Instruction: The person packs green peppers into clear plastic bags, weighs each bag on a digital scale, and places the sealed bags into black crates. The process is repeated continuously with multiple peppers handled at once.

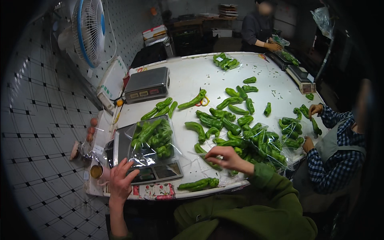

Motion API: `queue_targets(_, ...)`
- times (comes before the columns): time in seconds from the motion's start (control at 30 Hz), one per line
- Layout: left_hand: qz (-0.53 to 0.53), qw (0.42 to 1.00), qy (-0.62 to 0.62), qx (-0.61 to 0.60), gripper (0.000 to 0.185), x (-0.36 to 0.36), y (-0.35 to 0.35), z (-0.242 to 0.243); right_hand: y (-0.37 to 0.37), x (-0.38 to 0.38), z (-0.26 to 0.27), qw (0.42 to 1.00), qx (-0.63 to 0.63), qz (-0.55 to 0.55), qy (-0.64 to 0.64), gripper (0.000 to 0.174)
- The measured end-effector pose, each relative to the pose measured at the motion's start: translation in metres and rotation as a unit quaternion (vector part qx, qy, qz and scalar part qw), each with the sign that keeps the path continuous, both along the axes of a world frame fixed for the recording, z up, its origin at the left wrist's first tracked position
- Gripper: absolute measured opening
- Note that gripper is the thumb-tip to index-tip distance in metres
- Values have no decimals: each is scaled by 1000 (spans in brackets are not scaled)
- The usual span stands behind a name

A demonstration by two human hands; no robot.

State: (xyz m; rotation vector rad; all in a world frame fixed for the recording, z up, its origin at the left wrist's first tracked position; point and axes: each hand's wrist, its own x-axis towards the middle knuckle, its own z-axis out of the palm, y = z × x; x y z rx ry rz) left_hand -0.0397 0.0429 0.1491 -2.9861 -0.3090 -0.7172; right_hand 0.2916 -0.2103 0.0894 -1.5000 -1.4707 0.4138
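Note:
A clear plastic bag of green peppers (153,138) lies on a digital scale (120,144) at the left of the white table. At the scale's near edge, close to the bag, my left hand (121,178) has its fingers spread and holds nothing. My right hand (226,159) hovers right of the scale with thumb and fingers pinched together; something thin and clear seems to be at the fingertips, but this is hard to tell. Beneath and beside it lie loose green peppers (231,124) and another clear bag of peppers (265,144). A few peppers (199,184) rest at the near edge.
A second scale (147,84) stands behind, near a fan (90,33). Scissors (205,101) lie partly under a pepper. A cup (102,172) stands at the left edge. At the right a co-worker (336,147) handles peppers; another co-worker (258,30) stands at the far side.

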Motion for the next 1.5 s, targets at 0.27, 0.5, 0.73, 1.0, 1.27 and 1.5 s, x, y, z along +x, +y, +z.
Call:
queue_targets(0.27,-7,998,7,64,33,-7,27,11,-43,6,31,854,-152,-155,-473,35)
queue_targets(0.5,-103,993,8,52,21,-4,50,5,60,-24,28,798,95,45,-593,62)
queue_targets(0.73,-144,981,-75,-109,12,-5,57,-22,105,1,-5,952,114,40,-280,11)
queue_targets(1.0,-147,642,-435,-614,18,30,58,-90,118,-5,-15,954,31,-7,298,20)
queue_targets(1.27,-52,689,-525,-497,18,43,50,-110,119,-26,-25,948,45,-48,312,22)
queue_targets(1.5,-91,777,-496,-376,22,35,38,-114,102,-35,-38,942,76,-70,319,15)
